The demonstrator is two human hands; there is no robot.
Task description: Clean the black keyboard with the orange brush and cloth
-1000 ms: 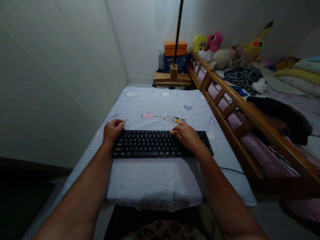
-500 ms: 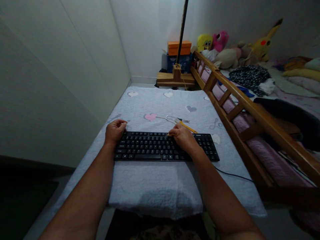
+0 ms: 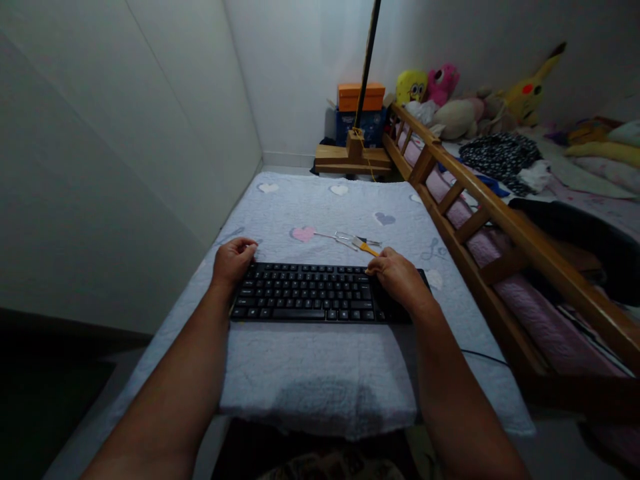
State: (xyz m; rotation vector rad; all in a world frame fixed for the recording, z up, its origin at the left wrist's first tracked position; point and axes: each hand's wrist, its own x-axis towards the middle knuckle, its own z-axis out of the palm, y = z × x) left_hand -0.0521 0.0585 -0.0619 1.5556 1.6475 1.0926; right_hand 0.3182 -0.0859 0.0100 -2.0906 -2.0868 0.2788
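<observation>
A black keyboard [image 3: 310, 293] lies across a pale quilt [image 3: 310, 373] with heart patches. My left hand [image 3: 231, 261] sits at the keyboard's left end, fingers curled round its far corner. My right hand [image 3: 400, 279] rests on the keyboard's right part, fingers curled over the far edge. Just beyond its fingertips lies an orange-handled tool [image 3: 367, 248], partly hidden by the hand. A thin metal wire tool [image 3: 345, 237] lies beside it on the quilt.
A wooden bed rail [image 3: 480, 200] runs along the right, with plush toys [image 3: 450, 100] and bedding behind it. A wooden stand [image 3: 350, 157] with a dark pole [image 3: 370, 60] and an orange box [image 3: 361, 95] are at the far end. The keyboard cable [image 3: 480, 357] trails right. A wall closes the left.
My right hand has slid from the keyboard's middle to its right part, covering more of the orange tool. The left hand has stayed at the left end.
</observation>
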